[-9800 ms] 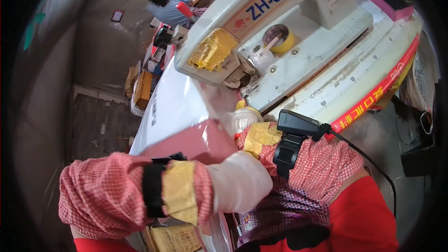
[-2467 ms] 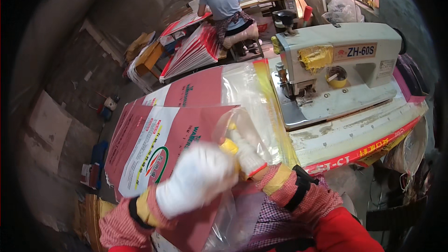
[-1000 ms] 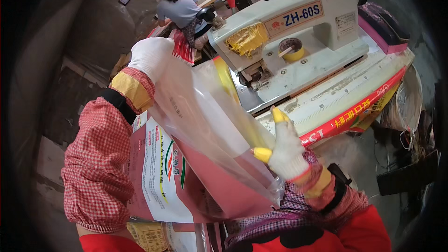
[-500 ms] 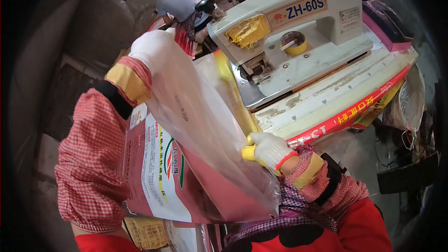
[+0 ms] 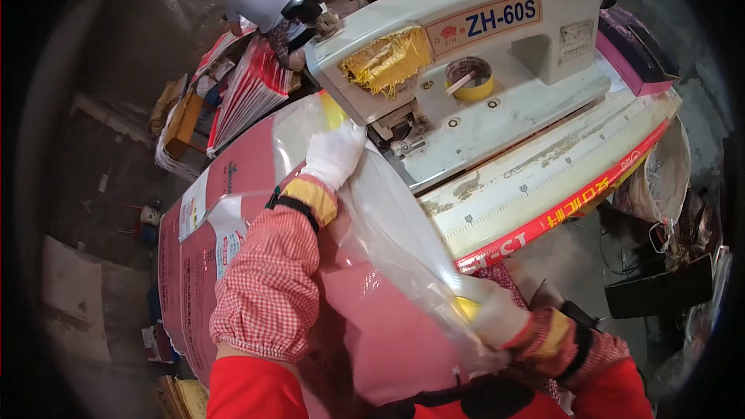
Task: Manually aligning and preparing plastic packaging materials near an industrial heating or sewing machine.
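Note:
A large pink-and-white printed bag (image 5: 372,310) lies across my lap and the work surface. Along its edge nearest the machine runs a pale, see-through plastic liner (image 5: 400,221). My left hand (image 5: 335,157), in a white glove, is closed on the liner's far end, close to the sewing head. Lower right, my right hand (image 5: 497,314) grips the near end of the same liner; its glove has yellow fingertips and looks slightly blurred. The grey-white sewing machine (image 5: 497,46) stands just beyond both hands, its needle area (image 5: 403,128) beside the left glove.
On the machine bed sits a yellow tape roll (image 5: 475,91) with a white stick in it. A ruled white board (image 5: 535,186) fronts the machine. A pink-and-black box (image 5: 640,54) stands at right. Far left, another person (image 5: 268,4) bends near stacked red-and-white bags (image 5: 252,89).
My left hand has come down and right from its raised place, bringing the liner beside the sewing head. My right hand has moved lower and slightly right. The bag now lies flatter.

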A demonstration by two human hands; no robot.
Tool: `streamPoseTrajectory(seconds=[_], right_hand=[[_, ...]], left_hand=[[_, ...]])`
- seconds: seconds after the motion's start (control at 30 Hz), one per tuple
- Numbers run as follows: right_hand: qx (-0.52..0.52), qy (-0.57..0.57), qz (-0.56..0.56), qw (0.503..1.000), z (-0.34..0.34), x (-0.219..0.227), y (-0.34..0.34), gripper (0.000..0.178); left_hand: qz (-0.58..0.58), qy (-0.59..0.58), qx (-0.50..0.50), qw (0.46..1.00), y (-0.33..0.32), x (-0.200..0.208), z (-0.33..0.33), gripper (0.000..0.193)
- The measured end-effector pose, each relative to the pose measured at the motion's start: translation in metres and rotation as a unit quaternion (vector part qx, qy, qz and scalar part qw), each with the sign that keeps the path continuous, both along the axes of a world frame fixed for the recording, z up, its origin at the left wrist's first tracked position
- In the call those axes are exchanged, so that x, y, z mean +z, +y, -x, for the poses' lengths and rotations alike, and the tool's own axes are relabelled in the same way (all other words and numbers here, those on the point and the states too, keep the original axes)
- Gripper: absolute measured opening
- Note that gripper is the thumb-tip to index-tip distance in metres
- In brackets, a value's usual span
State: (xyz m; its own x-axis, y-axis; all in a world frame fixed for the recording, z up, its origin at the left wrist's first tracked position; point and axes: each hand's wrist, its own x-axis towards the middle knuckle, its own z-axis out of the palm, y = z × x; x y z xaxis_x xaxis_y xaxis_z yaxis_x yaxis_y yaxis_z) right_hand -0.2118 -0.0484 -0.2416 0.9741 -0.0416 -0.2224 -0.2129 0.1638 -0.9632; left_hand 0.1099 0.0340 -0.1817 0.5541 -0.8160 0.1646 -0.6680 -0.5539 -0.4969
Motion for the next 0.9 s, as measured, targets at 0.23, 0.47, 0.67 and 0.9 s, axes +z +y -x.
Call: streamPoseTrajectory(seconds=[0.23,0.47,0.67,0.9], right_hand=[[-0.146,0.196,-0.387,0.889,0.012,0.003,-0.032,0.029],[-0.142,0.058,0.145,0.977,0.005,0.026,-0.020,0.020],[-0.092,0.168,0.280,0.941,0.002,0.054,-0.022,0.018],[-0.017,0.067,0.436,0.897,0.029,0.034,-0.026,0.022]], left_hand=[[0.220,0.056,-0.208,0.951,0.000,-0.011,-0.019,0.010],[0.423,0.388,-0.175,0.800,-0.003,-0.022,-0.032,0.013],[0.111,0.118,-0.257,0.953,0.006,0.010,-0.024,0.011],[0.051,0.370,0.049,0.927,0.021,0.036,0.022,0.021]])
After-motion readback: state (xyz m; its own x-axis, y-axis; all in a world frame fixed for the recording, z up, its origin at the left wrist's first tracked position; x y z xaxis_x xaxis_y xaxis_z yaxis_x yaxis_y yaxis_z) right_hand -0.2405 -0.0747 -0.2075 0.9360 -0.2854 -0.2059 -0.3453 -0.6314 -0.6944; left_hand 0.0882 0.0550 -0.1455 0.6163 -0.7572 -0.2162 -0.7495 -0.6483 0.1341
